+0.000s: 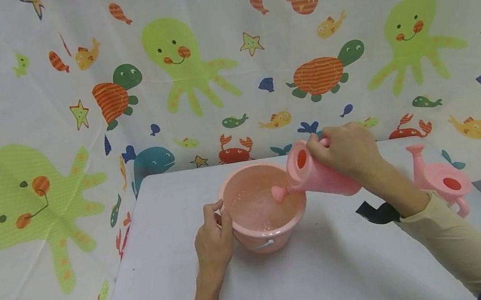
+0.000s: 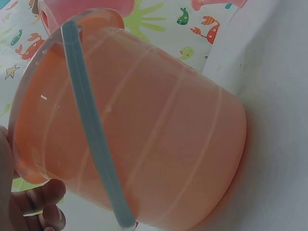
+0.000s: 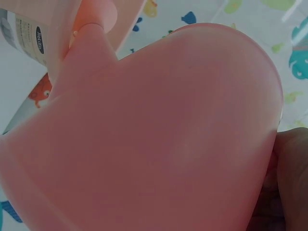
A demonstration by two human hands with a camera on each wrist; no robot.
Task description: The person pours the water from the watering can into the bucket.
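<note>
Over the middle of the tabletop [image 1: 159,293], the right hand [image 1: 342,151] grips a pink watering can [image 1: 317,174] by its handle, tilted so its spout sits over a pink bucket [image 1: 263,210]. The left hand [image 1: 212,238] curls its fingers [image 2: 41,197] on the bucket's near-left rim; the bucket stands upright with its pale bail hanging down the side. A second watering can [image 1: 441,179] stands at the right edge, well apart, before a sea-creature curtain [image 1: 186,63].

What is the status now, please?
Left hand grips bucket rim. Right hand holds watering can tilted, spout over bucket. Second watering can stands right, clear.
</note>
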